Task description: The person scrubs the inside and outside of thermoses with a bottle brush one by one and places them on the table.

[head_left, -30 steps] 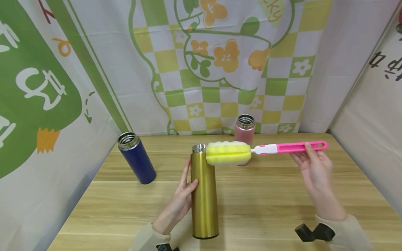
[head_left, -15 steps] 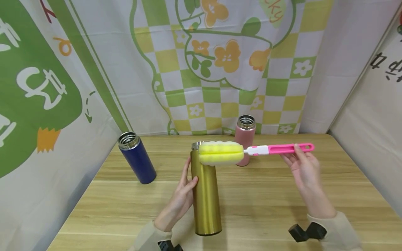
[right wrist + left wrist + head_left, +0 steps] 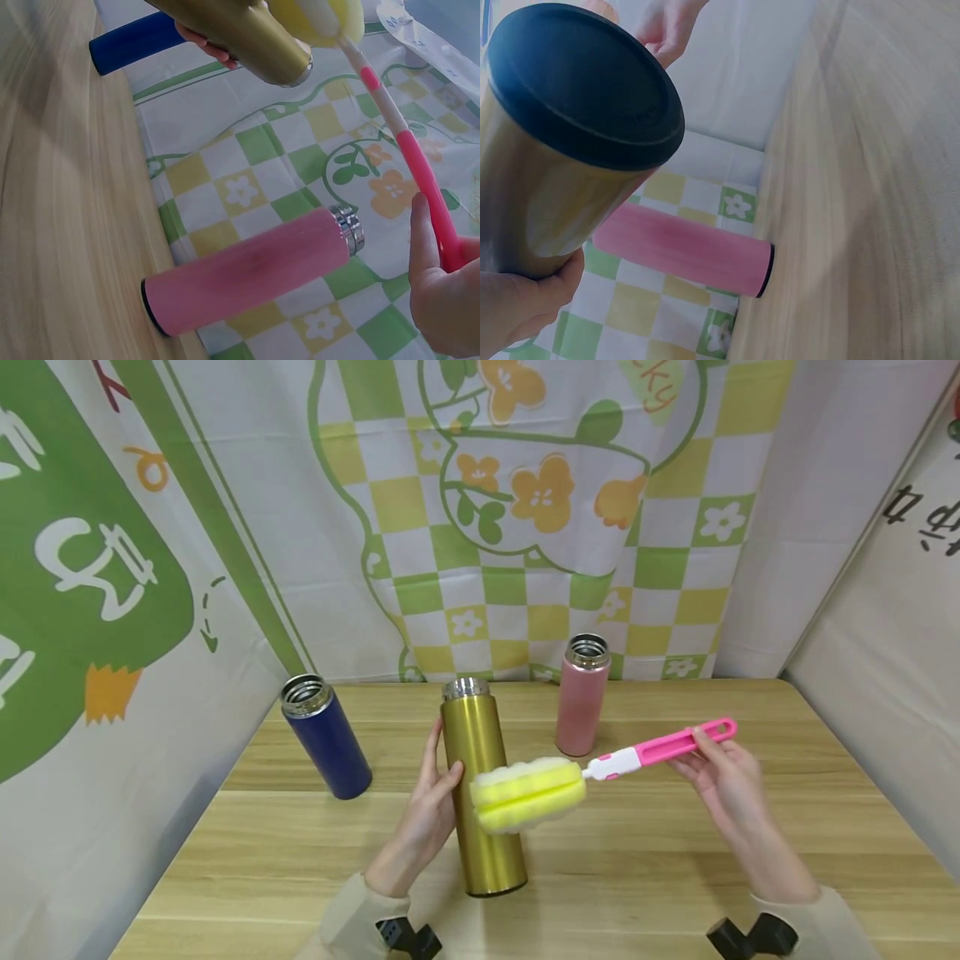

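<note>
Gold metal flask (image 3: 480, 793), tall and cylindrical with an open steel mouth and a black base, held near its middle by the left hand (image 3: 429, 814); the fingers (image 3: 433, 760) lie along its left side and the thumb presses its front, so the hand is wrapped round the flask; the left wrist view shows the black base off the wood, the flask being lifted clear of the desk (image 3: 675, 860). Right hand (image 3: 723, 781): fingers (image 3: 705, 747) pinched on the far end of the pink plastic handle (image 3: 663, 747) of a bottle brush; the handle slopes down to the left through a white collar to the yellow and white sponge head (image 3: 527, 793), which lies across the front of the gold flask, about halfway down its body; whether sponge and flask touch cannot be told. Behind and to the right, a pink metal flask (image 3: 582, 706) stands upright with its steel mouth open, just beyond the brush handle. To the left, a dark blue metal flask (image 3: 326, 735) stands apart, also open at the top. Pale wooden desk beneath all; cloth backdrop (image 3: 525, 527) with green and yellow checks and orange flowers behind; beige sleeves at both wrists.
</note>
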Demonstrator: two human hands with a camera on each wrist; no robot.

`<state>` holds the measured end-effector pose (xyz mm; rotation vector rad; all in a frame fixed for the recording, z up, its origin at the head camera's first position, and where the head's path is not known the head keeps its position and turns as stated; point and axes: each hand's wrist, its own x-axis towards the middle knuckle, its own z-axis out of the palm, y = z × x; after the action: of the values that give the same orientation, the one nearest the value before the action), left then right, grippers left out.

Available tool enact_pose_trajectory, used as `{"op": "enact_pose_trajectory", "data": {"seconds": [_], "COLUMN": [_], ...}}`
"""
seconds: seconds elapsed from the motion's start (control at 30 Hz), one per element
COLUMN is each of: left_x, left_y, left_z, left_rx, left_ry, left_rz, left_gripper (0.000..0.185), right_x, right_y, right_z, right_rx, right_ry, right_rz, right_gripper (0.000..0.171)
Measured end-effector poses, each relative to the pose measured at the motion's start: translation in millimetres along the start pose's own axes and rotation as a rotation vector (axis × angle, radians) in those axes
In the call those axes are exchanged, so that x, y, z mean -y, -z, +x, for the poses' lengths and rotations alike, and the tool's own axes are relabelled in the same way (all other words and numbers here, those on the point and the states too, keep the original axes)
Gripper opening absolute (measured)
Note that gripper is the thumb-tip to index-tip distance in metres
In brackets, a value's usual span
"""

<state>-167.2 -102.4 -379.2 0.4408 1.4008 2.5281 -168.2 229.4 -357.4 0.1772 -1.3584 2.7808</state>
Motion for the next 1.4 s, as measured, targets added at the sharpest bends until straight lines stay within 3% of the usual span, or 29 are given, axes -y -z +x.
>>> {"op": "enact_pose_trajectory", "data": {"seconds": [0.53,0.83,1.1,1.4], "left_x": [-2.1,2.1,4.0,8.7], "left_y": [-0.1,0.0,0.5,3.8], "left_z": [5.0,2.4,-0.6,-3.8], "left_rx": [-0.008,0.041,0.098,0.184], "left_ry": [-0.033,-0.01,0.018,0.017], "left_rz": [-0.02,0.021,0.035,0.04], "left_gripper": [0.066,0.066,0.068,0.065], "right_x": [-3,-3,1,6], "right_y": [14,9,4,1], "right_z": [-6,2,18,30], "right_rx": [0.133,0.097,0.033,0.005], "right_ry": [-0.074,-0.077,-0.017,0.032], "right_rz": [-0.078,-0.127,0.111,0.301], "right_gripper": [0.016,0.012,0.013,0.012]}}
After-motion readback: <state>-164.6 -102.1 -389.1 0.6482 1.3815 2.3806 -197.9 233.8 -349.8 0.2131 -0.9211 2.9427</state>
